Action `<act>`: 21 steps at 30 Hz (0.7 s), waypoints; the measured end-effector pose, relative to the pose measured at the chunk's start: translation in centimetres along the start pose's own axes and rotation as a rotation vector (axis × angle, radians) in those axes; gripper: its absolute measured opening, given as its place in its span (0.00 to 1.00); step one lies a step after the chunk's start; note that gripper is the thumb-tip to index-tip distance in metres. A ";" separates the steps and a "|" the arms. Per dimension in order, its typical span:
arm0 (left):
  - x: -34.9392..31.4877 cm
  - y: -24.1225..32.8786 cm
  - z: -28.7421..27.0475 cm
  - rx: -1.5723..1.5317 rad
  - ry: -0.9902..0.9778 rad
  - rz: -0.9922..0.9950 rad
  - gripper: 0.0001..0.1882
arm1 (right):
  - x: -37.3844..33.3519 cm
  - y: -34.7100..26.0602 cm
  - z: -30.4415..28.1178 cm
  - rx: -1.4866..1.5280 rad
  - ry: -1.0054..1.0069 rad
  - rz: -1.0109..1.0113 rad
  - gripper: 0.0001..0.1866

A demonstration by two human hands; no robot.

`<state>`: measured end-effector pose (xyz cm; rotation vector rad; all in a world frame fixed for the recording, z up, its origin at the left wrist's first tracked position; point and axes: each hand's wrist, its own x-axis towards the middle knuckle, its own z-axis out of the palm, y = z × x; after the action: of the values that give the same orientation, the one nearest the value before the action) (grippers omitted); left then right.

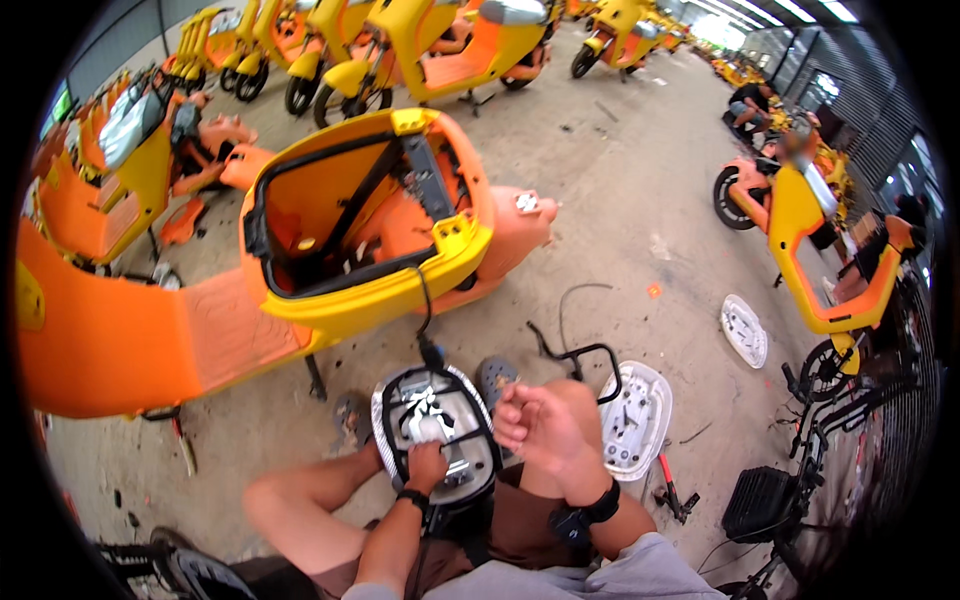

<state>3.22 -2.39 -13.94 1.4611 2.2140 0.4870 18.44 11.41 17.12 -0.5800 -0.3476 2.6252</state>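
An upturned scooter seat (395,405) with a pale rim, black edging and a silvery, strapped underside rests between my knees. My left hand (428,465) reaches down onto its underside, fingers closed; what they hold, if anything, is hidden. Raised over my right knee is my right hand (540,425), with its fingers loosely bent and apart and nothing visible in them. A black cable (426,300) runs from the scooter's rim down to the seat. Just ahead stands the yellow and orange scooter (235,310), its storage compartment (400,215) uncovered.
On the floor to my right lie a white seat base (650,400), a bent black tube (590,352) and a red-handled tool (675,490). Another white base (744,332) lies farther off. A scooter (830,270) and black frame (800,480) stand right; a person (750,108) crouches far back.
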 end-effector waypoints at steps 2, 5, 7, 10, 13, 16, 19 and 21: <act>0.7 0.1 0.1 -0.080 -0.031 -0.023 0.12 | -0.1 -0.2 0.2 -0.011 0.017 -0.010 0.09; 0.3 -0.8 -0.2 -0.210 0.008 -0.049 0.11 | 0.4 0.3 0.0 0.016 -0.033 0.026 0.09; 0.1 -0.8 -0.3 -0.243 0.034 -0.061 0.11 | 0.3 0.3 -0.2 0.012 -0.019 0.027 0.09; 0.5 0.4 -1.0 -0.239 0.020 -0.084 0.11 | -0.2 -0.3 -0.3 0.003 -0.046 -0.001 0.09; 0.4 1.1 -2.1 -0.189 0.028 -0.092 0.12 | 0.0 0.0 -0.6 0.002 -0.035 0.015 0.09; 0.1 -0.1 -1.8 -0.220 0.015 -0.063 0.14 | 0.4 0.5 -0.2 -0.018 -0.017 0.024 0.10; 0.1 1.9 -2.4 -0.074 -0.048 0.042 0.18 | 0.0 0.2 -0.5 -0.023 -0.023 0.015 0.09; 0.4 1.3 -2.4 -0.064 -0.109 -0.012 0.19 | 0.1 0.2 -0.5 -0.025 -0.022 0.015 0.09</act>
<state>2.84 -1.65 -11.30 1.4067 2.1028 0.4585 18.55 11.34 16.62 -0.5647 -0.3845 2.6469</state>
